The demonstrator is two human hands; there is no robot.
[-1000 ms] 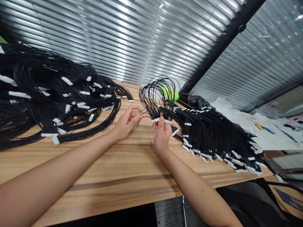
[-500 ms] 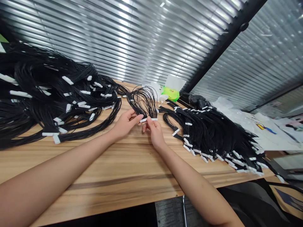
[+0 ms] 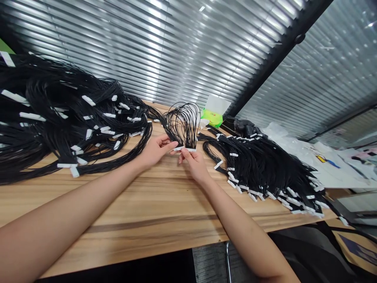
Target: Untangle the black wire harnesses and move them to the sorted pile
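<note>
Wire harness (image 3: 190,118), black and looped, right at the meeting point of 2 bare hands! Left hand (image 3: 157,151) pinches the left end of its white connector edge (image 3: 191,149), thumb on top; right hand (image 3: 194,162) grips near the middle, thumb and fingers closed on it, with the wires arching up beyond the grip. Is that edge 1 piece or 2? Cannot tell, that right thumb covers the middle. Now the lettering: just beyond the grip and to its right, a bright green packet (image 3: 212,118) carries a small reddish mark, too tiny to read! Left of the grip, a heap of black wires (image 3: 53,98) dotted with white ends; right of it, another wire pile (image 3: 265,169), both on the wood-grain table (image 3: 141,220). Well right and nearer the body, a cardboard box (image 3: 357,247) shows a dark printed patch, no legible word.
</note>
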